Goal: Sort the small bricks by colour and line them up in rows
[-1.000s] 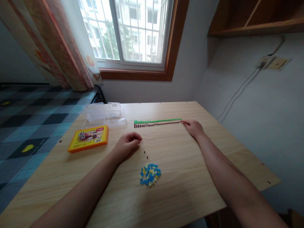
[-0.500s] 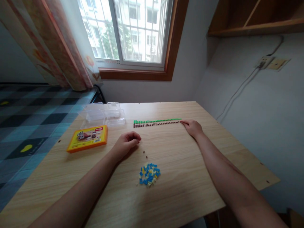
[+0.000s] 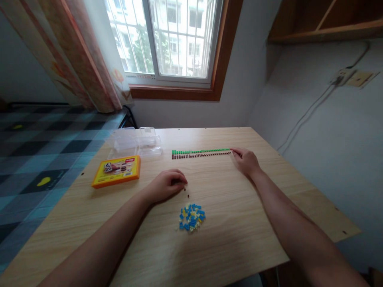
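Note:
A row of small green bricks (image 3: 202, 151) runs across the far part of the table, with a row of small brown bricks (image 3: 201, 155) just in front. My right hand (image 3: 245, 160) is at the right end of both rows, its fingers closed together; whatever may be between the fingertips is hidden. My left hand (image 3: 168, 185) rests nearer, fingers curled and tips together, beside a loose brown brick (image 3: 184, 189). I cannot make out anything in its grip. Another brown brick (image 3: 188, 196) lies a little closer. Nearer still is a pile of blue, yellow and cream bricks (image 3: 193, 217).
On the left of the wooden table (image 3: 239, 223) lies an orange and yellow box (image 3: 116, 171). Clear plastic cases (image 3: 134, 143) stand behind it. A bed (image 3: 44, 159) borders the table's left side, and a wall with a cord (image 3: 308, 107) is on the right.
My left hand has come slightly nearer, down to the loose brown brick. The right hand's fingertips have shifted a little toward the green row's end. The whole view has swung slightly left.

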Available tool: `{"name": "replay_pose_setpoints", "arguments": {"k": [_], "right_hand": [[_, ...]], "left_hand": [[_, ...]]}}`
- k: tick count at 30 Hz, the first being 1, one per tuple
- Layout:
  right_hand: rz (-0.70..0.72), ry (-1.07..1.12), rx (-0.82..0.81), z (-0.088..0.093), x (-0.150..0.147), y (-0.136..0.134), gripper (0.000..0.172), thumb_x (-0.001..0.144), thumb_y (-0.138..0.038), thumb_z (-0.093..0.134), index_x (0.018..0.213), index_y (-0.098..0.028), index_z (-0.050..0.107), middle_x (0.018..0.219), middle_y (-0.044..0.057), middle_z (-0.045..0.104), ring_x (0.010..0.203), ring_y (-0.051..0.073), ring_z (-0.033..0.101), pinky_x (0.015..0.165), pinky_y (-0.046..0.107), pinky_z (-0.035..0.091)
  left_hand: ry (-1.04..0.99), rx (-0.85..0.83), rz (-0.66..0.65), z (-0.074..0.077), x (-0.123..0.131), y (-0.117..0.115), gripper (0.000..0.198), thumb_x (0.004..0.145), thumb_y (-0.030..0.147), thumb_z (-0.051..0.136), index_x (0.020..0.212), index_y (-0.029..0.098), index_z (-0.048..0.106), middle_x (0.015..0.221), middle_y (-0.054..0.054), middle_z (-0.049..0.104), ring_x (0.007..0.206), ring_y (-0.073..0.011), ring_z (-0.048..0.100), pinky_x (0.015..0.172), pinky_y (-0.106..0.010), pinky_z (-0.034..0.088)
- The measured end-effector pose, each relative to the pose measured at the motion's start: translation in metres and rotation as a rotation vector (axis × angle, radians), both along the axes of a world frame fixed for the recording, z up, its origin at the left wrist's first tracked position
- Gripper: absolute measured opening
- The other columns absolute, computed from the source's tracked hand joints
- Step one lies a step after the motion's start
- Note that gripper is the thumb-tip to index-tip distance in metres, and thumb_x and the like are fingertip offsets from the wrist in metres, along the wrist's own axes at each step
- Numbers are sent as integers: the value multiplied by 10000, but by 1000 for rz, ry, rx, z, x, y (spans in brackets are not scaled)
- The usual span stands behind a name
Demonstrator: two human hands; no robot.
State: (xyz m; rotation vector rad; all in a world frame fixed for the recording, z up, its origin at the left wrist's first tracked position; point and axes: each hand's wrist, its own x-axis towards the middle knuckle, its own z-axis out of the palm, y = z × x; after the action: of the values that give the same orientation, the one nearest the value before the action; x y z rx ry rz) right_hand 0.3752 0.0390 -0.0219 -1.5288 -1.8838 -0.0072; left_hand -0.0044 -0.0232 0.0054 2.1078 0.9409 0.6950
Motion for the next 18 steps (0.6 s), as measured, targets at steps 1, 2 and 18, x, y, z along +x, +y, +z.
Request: {"name": "replay_pose_setpoints", "arguments": {"k": [1, 2, 18], "right_hand": [[86, -1, 20, 6, -9, -7, 288, 933, -249, 553, 1117, -208, 771, 1068, 85, 771, 922, 220, 705, 821, 322, 533], [198, 1, 27, 11, -21, -15, 268, 935, -249, 563, 1094, -211, 775, 995, 76, 775, 844, 198, 695, 764, 299, 525], [904, -259, -79, 15, -133, -83, 219, 990, -297, 562, 1102, -303, 751, 842, 1, 704, 706, 125, 610, 682, 257, 401]], "left_hand": [[31, 38, -41, 2, 0, -1, 130, 819, 204, 644, 877, 194, 759, 960, -59, 707, 881, -178, 652, 829, -319, 522], [54, 64, -62, 3, -1, -2, 143, 837, 204, 642, 900, 205, 770, 999, -60, 706, 912, -180, 656, 856, -322, 524], [202, 178, -91, 1, -3, -1, 143, 865, 200, 648, 856, 236, 786, 1174, -68, 684, 1068, -215, 641, 990, -351, 485]]}}
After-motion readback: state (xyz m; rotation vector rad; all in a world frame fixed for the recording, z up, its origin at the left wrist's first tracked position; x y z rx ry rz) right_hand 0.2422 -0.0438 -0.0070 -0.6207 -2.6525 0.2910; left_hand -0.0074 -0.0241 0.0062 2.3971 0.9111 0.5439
